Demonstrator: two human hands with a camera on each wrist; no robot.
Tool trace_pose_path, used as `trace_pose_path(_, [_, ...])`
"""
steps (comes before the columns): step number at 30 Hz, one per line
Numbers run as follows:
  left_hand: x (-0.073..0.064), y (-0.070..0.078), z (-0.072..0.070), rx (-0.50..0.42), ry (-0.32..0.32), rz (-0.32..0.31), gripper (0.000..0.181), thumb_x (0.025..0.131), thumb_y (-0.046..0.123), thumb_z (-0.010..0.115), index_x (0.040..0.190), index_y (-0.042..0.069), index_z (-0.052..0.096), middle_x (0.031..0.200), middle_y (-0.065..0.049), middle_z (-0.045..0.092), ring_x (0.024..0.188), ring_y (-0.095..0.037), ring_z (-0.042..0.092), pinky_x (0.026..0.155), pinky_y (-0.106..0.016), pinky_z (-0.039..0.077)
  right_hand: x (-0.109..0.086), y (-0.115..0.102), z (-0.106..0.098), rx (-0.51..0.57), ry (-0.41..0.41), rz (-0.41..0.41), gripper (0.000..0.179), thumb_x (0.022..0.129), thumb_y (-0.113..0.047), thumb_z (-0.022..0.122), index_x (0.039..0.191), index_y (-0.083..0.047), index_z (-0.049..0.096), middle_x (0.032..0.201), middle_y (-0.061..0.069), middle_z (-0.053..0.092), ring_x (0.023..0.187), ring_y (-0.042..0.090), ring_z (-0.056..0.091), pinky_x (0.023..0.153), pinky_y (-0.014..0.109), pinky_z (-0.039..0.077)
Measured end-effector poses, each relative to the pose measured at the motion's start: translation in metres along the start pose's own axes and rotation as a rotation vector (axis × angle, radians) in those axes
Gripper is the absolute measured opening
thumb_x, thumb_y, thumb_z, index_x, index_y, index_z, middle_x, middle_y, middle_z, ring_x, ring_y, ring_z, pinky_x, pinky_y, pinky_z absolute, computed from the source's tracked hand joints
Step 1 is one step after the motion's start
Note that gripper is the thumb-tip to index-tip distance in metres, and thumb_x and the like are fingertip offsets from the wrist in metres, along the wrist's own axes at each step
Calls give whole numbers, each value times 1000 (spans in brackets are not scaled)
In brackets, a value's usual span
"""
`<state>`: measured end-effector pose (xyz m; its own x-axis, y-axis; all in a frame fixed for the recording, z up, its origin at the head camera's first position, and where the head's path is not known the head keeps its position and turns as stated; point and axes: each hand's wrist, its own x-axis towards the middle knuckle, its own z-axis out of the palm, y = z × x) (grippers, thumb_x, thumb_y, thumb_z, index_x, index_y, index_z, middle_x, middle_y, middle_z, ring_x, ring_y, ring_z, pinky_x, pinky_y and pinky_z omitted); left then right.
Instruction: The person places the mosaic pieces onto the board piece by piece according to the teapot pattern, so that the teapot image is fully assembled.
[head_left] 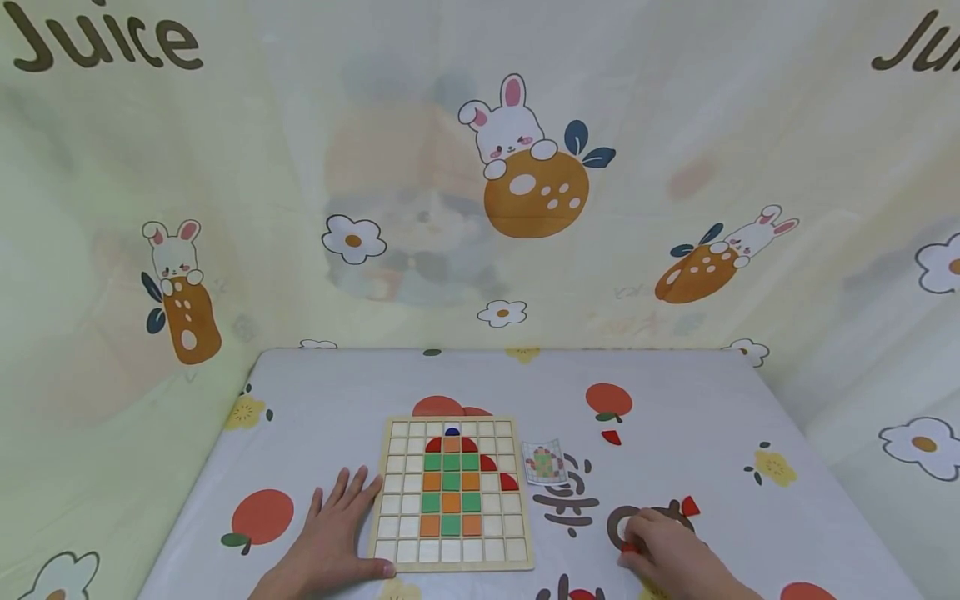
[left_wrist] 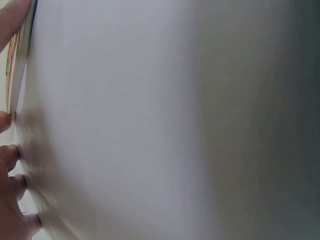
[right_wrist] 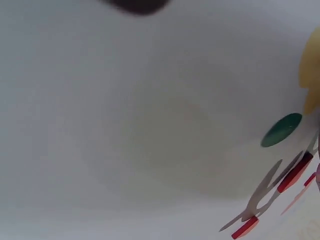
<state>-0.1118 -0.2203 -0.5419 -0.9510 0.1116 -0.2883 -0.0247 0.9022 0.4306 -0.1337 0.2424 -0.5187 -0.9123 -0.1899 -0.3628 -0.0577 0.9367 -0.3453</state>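
Note:
A wooden grid board (head_left: 512, 550) lies on the table, filled partly with green and orange squares, red quarter-circle pieces and a dark blue rounded piece (head_left: 452, 432) near the top. My left hand (head_left: 330, 537) is spread at its left side, the thumb at the bottom left corner and a fingertip by the left edge. To the right, my right hand (head_left: 667, 554) has curled fingers and pinches a red quarter-circle piece (head_left: 628, 547) at the tabletop; the fingers partly cover it. Just beyond that hand is another red quarter-circle piece (head_left: 690, 506).
A small pattern card (head_left: 545, 462) lies against the board's right side. Farther back is one more loose red piece (head_left: 611, 437). The white tablecloth (head_left: 322, 417) has printed fruit, flowers and lettering. A patterned curtain (head_left: 420, 167) hangs behind and at both sides.

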Motion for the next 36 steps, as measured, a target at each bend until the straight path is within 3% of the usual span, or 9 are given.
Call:
trace_pose_path(9, [-1,2,-2,5,-1,-7,132,52,82,80,159,16,38,170,-13,26,159,-42,9,120,-78,6,-1,4,-6,69,-50,-81,15,83,-14,84,89,-18,71,90,-4,61,82,15,55,73,27,58])
trace_pose_path(19, [0,3,-2,-1,-1,-5,132,52,81,81,159,16,38,170,-12,26,159,-41,9,120,-78,6,-2,-5,-3,-57,61,-12,13,81,-21,86,83,-22,73,80,-8,60,75,11,52,70,27,55])
trace_pose_path(27, [0,1,-1,-8,-6,-16,132,52,81,81,159,16,39,170,-13,26,159,-42,9,120,-78,5,3,-4,-7,127,-11,40,11,86,-6,77,89,-15,71,83,-3,60,80,16,55,70,27,53])
trace_pose_path(36, [1,0,1,-3,0,-14,133,52,83,80,159,16,39,170,-13,26,159,-42,9,120,-78,5,5,-12,-12,344,12,-128,19,92,-9,74,110,-10,76,93,-3,70,77,11,60,70,19,58])
